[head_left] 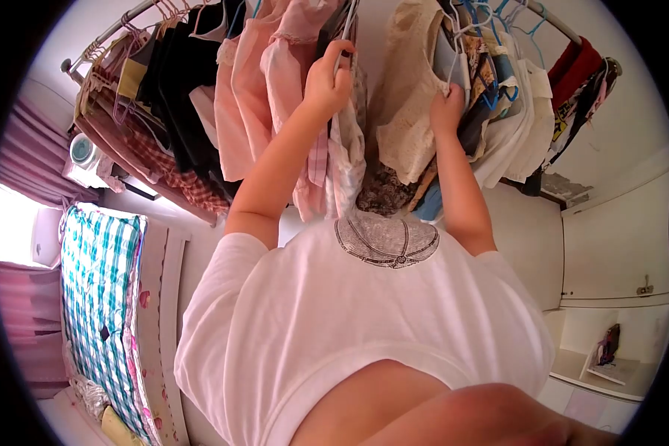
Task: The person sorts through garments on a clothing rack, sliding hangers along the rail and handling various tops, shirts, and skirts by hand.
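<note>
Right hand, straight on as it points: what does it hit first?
Probably the cream top: the right hand appears to be at its edge, though exact depth is unclear.

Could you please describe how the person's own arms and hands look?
The left hand and right hand show no gloves. The forearms are uncovered, below loose, short white sleeves belonging to a white T-shirt with a grey print.

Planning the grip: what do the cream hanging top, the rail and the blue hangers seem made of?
Cream top: probably lace or textured cloth, matte, with a mottled surface. Rail: likely metal, from its greyish sheen. Blue hangers: perhaps plastic or coated wire; thin, evenly coloured.
</note>
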The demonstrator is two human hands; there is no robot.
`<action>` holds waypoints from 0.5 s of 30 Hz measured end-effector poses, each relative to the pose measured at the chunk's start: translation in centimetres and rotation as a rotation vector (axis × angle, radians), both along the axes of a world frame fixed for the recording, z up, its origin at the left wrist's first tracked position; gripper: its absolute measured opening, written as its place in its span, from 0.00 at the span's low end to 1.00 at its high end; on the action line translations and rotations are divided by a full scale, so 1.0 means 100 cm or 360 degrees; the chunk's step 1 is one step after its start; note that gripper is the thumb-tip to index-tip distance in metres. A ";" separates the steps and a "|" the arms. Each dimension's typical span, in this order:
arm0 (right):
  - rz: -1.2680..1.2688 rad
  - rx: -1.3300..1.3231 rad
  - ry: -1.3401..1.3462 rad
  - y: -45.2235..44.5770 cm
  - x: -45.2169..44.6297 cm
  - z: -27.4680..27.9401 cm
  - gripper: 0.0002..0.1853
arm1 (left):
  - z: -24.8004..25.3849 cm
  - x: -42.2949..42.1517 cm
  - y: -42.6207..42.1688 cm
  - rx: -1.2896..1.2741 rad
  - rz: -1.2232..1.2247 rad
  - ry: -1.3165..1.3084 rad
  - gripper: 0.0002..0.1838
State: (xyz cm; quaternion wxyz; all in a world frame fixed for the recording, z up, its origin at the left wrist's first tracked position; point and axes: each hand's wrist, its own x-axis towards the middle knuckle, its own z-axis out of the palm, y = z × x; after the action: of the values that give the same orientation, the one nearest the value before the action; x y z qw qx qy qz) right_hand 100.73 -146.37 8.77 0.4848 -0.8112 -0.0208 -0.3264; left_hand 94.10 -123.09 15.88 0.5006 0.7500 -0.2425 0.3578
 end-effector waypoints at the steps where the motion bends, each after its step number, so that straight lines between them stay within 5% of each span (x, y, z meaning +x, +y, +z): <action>1: 0.0050 -0.0026 0.0042 -0.007 -0.003 -0.005 0.15 | -0.001 -0.002 0.000 -0.0027 0.0018 0.0070 0.19; 15: 0.0279 -0.0059 -0.0152 -0.071 -0.135 -0.076 0.08 | -0.021 0.013 -0.022 0.0057 0.0001 0.0062 0.20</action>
State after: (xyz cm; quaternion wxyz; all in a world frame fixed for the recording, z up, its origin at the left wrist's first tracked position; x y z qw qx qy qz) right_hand 87.26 -153.49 1.19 0.4948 -0.7986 -0.1210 -0.3206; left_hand 95.44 -125.33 13.78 0.4915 0.7658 -0.2388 0.3391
